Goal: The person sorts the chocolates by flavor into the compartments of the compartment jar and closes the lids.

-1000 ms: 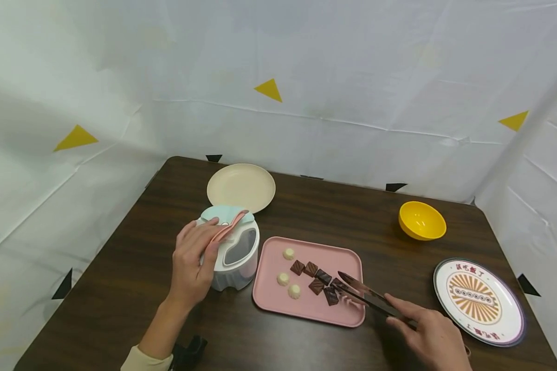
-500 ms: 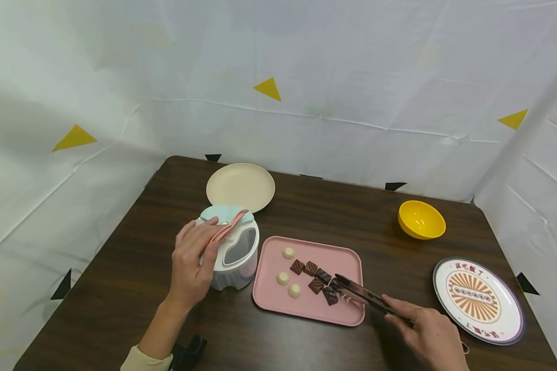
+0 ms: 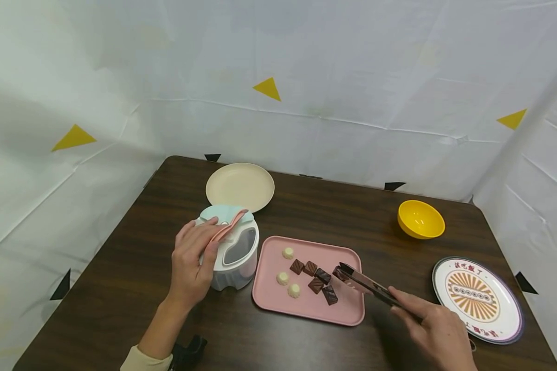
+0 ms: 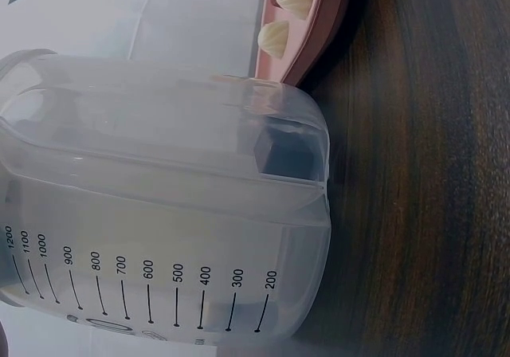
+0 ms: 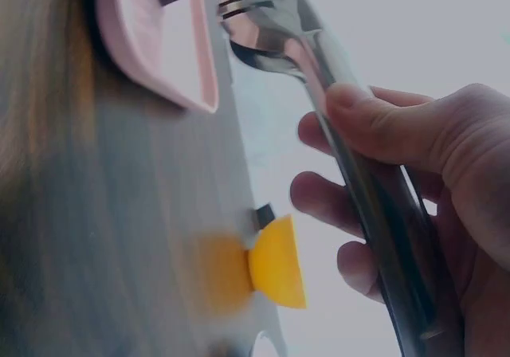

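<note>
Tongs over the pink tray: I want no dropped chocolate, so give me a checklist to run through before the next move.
1. Right hand grips the tongs: ok.
2. Tong tips hold a dark chocolate: cannot tell, too small to see.
3. Tips over the pink tray: ok.
4. Left hand steadies the measuring container: ok.
5. Container lid open: not ok, it looks closed.
6. Patterned plate bare and close to the right hand: ok.
</note>
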`<state>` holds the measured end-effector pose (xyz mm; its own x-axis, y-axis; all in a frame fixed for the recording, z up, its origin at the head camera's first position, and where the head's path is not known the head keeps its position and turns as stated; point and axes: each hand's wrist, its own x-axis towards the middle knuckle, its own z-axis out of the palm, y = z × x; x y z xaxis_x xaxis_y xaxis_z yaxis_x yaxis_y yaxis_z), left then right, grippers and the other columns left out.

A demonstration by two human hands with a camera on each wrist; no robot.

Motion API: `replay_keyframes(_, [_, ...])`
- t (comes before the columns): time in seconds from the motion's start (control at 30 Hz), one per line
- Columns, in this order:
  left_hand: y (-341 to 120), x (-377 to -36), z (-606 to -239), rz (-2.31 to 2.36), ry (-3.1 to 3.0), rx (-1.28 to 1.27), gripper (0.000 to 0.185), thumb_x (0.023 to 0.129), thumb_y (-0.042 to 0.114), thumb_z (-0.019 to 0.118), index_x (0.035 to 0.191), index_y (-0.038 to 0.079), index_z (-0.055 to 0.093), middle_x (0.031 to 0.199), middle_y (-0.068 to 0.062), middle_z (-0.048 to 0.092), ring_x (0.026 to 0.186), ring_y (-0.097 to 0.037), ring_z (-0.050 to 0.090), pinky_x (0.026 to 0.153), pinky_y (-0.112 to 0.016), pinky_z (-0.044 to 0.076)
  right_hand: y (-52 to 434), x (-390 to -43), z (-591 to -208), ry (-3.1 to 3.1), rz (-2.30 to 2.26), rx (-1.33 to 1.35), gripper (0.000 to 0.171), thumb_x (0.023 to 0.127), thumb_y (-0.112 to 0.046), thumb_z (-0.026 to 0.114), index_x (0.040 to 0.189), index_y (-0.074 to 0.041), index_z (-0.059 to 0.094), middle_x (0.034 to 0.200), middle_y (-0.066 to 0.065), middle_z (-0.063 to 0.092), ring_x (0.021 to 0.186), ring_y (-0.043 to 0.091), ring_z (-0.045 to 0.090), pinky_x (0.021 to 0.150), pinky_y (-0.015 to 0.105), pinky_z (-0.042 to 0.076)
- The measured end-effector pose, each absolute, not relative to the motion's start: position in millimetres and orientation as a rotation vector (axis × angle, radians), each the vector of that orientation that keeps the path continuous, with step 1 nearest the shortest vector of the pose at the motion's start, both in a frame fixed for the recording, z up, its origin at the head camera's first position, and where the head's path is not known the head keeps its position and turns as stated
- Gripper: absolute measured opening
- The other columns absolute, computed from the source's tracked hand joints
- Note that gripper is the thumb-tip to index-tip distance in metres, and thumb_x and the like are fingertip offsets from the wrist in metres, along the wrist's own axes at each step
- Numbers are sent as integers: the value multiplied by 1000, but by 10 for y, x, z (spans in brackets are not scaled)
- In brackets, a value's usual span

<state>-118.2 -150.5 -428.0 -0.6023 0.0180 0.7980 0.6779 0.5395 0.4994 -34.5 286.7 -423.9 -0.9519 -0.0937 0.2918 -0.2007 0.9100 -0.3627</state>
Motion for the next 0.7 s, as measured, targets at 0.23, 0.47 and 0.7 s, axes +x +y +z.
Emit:
replay_keyframes(0.23, [-1506, -1177, -4284, -1086, -2004, -558, 35, 100, 31, 48, 114, 9, 72, 113, -5, 71, 115, -31, 61, 107, -56, 26, 2741, -406, -4121, -2653, 622, 364, 55, 70, -8, 87, 120, -26, 72, 105, -4, 74, 78, 20, 73, 55, 16, 46])
replay_keyframes(0.47, [-1509, -1177, -4273, -1090, -2008, -550, 36, 101, 31, 47, 115, 9, 71, 113, -5, 71, 116, -31, 61, 109, -54, 25, 2550, -529, -4009, -2486, 682, 545, 57, 68, -6, 86, 120, -24, 72, 109, -7, 72, 93, 4, 68, 70, 12, 49])
replay_keyframes(0.7, [-1509, -1184, -4291, -1085, -2005, -555, 35, 100, 30, 48, 115, 9, 72, 114, -5, 71, 116, -30, 61, 107, -55, 26, 2228, -649, -3980, -2242, 884, 741, 44, 72, -9, 83, 114, -11, 75, 107, 0, 73, 97, 8, 69, 84, 12, 47])
